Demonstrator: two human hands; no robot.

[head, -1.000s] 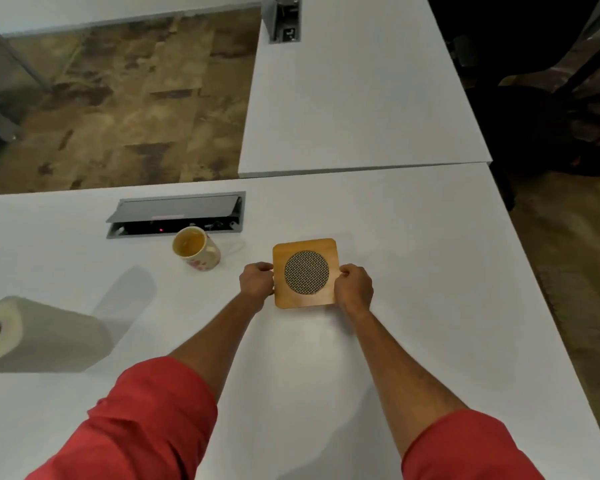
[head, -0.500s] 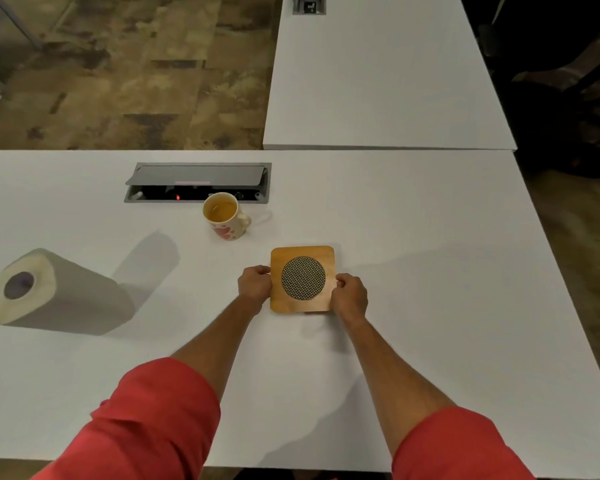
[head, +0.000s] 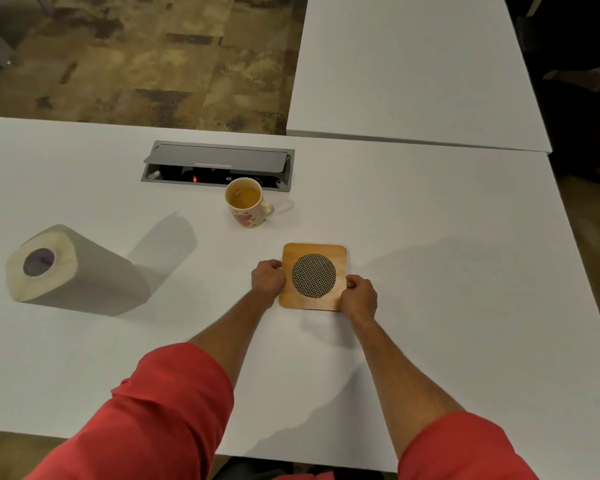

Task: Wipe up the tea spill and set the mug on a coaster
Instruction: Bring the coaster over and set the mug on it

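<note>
Between both hands (head: 268,279): coaster (head: 314,276), seemingly gripped.

You are in an office or meeting room. The long white laminate desk (head: 430,237) in front of you has a grey metal flip-lid cable box (head: 219,166) sunk into its top, with sockets and a small red light inside. A second white desk of the same kind (head: 413,64) butts against it at a right angle. Below lies mottled brown and tan carpet tile flooring (head: 136,57), and dark office chairs (head: 582,81) stand at the right.
</note>
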